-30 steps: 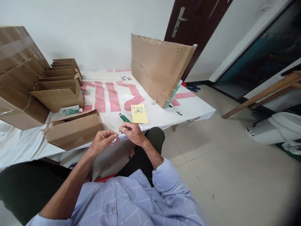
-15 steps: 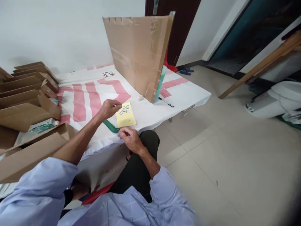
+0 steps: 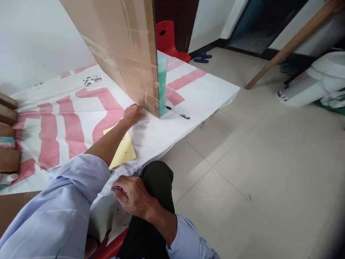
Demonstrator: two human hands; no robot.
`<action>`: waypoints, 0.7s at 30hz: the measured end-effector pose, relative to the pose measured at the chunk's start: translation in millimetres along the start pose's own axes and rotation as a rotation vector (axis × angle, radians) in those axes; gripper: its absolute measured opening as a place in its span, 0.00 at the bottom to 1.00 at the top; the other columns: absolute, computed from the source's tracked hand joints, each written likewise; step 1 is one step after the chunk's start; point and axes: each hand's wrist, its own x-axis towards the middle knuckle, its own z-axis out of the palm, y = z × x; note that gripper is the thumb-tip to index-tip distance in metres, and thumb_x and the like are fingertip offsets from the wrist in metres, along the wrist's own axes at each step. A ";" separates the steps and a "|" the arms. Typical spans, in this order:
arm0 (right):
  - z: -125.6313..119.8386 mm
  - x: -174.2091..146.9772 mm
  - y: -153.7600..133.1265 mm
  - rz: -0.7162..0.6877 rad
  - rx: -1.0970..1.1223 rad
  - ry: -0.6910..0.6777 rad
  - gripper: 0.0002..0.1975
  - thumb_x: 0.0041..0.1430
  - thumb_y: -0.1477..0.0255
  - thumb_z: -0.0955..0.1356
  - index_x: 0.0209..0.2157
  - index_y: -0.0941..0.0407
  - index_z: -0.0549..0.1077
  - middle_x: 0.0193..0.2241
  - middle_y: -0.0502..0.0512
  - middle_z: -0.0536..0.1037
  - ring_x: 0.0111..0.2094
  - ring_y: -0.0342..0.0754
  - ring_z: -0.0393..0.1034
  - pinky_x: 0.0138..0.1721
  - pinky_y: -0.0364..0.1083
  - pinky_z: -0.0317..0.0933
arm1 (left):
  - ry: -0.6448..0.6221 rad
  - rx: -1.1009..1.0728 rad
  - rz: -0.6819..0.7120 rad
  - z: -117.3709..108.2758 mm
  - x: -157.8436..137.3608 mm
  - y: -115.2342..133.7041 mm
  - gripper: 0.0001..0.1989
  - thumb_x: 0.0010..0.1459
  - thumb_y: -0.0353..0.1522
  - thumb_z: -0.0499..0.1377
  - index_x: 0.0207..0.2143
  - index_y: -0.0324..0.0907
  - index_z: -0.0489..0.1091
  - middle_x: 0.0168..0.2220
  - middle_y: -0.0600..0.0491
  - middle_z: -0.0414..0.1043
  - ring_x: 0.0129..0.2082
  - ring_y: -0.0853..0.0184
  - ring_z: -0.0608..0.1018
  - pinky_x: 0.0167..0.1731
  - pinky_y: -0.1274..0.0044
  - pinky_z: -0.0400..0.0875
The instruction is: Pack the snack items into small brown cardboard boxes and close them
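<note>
White tablecloth (image 3: 201, 99) | left hand (image 3: 134, 114) moved: yellow card (image 3: 124, 153) → beside cardboard panel (image 3: 134, 46)

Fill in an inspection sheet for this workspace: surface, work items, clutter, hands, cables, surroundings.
Surface: white tablecloth with pinkish-red bands, rumpled along the near edge.
Work items: cardboard panel standing upright; yellow sheet on the cloth, partly hidden.
Clutter: pen with black ends beside the panel's foot; small patterned item farther back; cardboard box at the left edge.
Hands: left hand at the panel's foot, grip unclear; right hand near the knee, fingers curled, contents unclear.
Cables: nothing seen.
Surroundings: red chair beyond the table; blue slippers on the floor; slanting wooden pole.
</note>
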 end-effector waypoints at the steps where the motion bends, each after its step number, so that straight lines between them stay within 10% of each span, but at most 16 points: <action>1: 0.3 0.0 -0.8 0.008 0.005 0.002 0.05 0.71 0.73 0.68 0.38 0.53 0.75 0.35 0.50 0.80 0.36 0.45 0.74 0.43 0.43 0.64 | 0.027 -0.050 -0.010 1.3 -1.1 -1.0 0.19 0.63 0.35 0.65 0.56 0.46 0.81 0.57 0.41 0.79 0.58 0.47 0.79 0.58 0.63 0.72; 8: 10.4 12.1 -3.1 0.097 0.044 0.074 0.08 0.65 0.77 0.69 0.31 0.52 0.73 0.32 0.49 0.79 0.34 0.45 0.72 0.42 0.43 0.64 | 0.163 -0.638 -0.060 -30.3 -73.2 -7.6 0.17 0.56 0.38 0.63 0.43 0.38 0.82 0.31 0.49 0.79 0.31 0.62 0.79 0.37 0.71 0.77; 16: -3.1 20.9 -47.0 0.186 0.272 0.214 0.10 0.59 0.62 0.75 0.31 0.54 0.78 0.28 0.49 0.78 0.30 0.45 0.70 0.35 0.44 0.65 | 0.197 -1.330 -0.079 -88.6 -271.2 -35.7 0.24 0.47 0.46 0.76 0.41 0.39 0.83 0.34 0.50 0.82 0.30 0.67 0.79 0.31 0.75 0.79; 21: 3.0 35.2 -120.2 0.187 0.232 -0.031 0.12 0.55 0.62 0.78 0.29 0.55 0.79 0.27 0.50 0.78 0.30 0.45 0.70 0.35 0.45 0.66 | 0.302 -1.523 -0.105 -107.3 -376.0 -75.0 0.26 0.50 0.47 0.77 0.46 0.40 0.84 0.35 0.49 0.82 0.31 0.67 0.80 0.33 0.74 0.79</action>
